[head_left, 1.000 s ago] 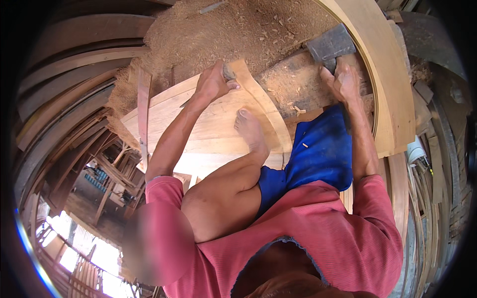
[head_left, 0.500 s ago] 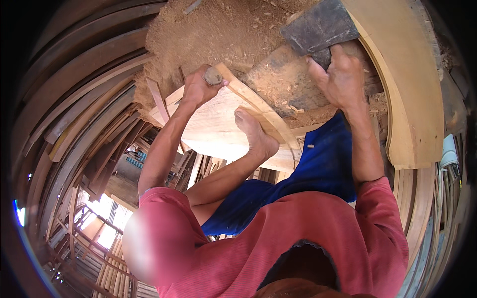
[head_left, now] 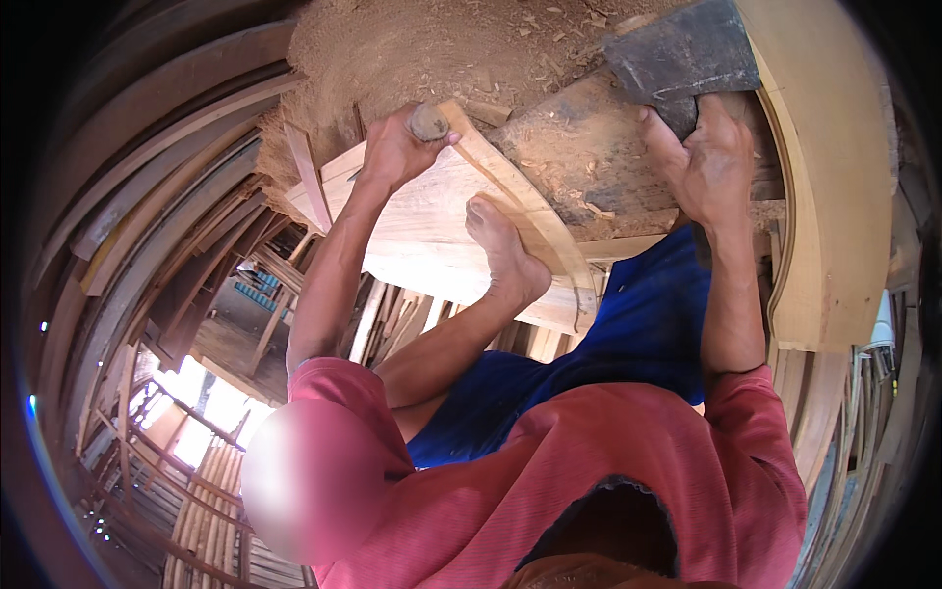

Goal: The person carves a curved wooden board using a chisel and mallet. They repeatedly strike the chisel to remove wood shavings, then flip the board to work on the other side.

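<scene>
My left hand (head_left: pixel 397 152) is wrapped round a thick wooden handle (head_left: pixel 429 122), seen end on, above the far tip of a pale curved board (head_left: pixel 422 221). The working end of that tool is hidden. My right hand (head_left: pixel 719 162) grips a hatchet (head_left: pixel 687 59) close under its broad, dark metal head; the rest of its shaft is hidden. The hatchet head lies close beside the edge of a large pale curved timber (head_left: pixel 834 177) on the right. My bare foot (head_left: pixel 500 250) rests on the pale board.
Sawdust and shavings (head_left: pixel 422 49) cover the ground ahead. A rough, worn plank (head_left: pixel 579 147) lies between my hands. Long stacked boards (head_left: pixel 147 167) curve along the left side, and more wood strips (head_left: pixel 859 442) stand at the right. A thin slat (head_left: pixel 309 177) leans by the pale board.
The view has shifted slightly. My right hand and the hatchet appear a little farther right, as does the timber beside them. Both hands keep the same grip.
</scene>
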Motion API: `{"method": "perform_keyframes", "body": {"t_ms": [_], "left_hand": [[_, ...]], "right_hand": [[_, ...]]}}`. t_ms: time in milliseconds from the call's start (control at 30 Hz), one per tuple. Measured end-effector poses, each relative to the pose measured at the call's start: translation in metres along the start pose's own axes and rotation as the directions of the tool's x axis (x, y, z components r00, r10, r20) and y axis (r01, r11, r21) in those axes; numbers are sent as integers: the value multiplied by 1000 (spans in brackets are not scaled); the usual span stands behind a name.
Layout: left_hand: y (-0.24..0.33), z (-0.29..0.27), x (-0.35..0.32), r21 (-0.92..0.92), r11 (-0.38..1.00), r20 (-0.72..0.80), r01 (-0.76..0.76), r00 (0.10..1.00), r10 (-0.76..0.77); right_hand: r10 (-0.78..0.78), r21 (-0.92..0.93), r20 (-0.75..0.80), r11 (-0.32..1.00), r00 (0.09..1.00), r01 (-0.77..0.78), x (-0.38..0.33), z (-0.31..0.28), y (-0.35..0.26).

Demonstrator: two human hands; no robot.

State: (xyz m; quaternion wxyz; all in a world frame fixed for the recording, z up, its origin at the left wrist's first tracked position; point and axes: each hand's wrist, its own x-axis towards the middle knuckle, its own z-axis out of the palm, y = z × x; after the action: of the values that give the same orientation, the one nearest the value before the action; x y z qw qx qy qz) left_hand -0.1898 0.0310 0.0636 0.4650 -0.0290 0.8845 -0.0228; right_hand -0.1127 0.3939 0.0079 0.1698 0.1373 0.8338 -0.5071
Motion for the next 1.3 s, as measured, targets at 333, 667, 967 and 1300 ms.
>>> {"method": "perform_keyframes", "body": {"t_ms": [333,667,967,1300], "left_hand": [[6,-31,6,-199,978,-41,58,997,-67],[29,-47,-16,-809,13,-567,-588,773,-284],[5,-13,3,-849,-57,-487,-525,820,-302],[20,-27,-1,-807,278,-585,-521,769,-258]], "right_hand": [[-2,-107,-13,994,1000,1,-4,11,-4],[45,-194,197,981,979,-6,21,-2,-78],[-408,-248,194,860,892,447,65,-3,-213],[-427,-580,410,560,806,592,99,49,-302]]}}
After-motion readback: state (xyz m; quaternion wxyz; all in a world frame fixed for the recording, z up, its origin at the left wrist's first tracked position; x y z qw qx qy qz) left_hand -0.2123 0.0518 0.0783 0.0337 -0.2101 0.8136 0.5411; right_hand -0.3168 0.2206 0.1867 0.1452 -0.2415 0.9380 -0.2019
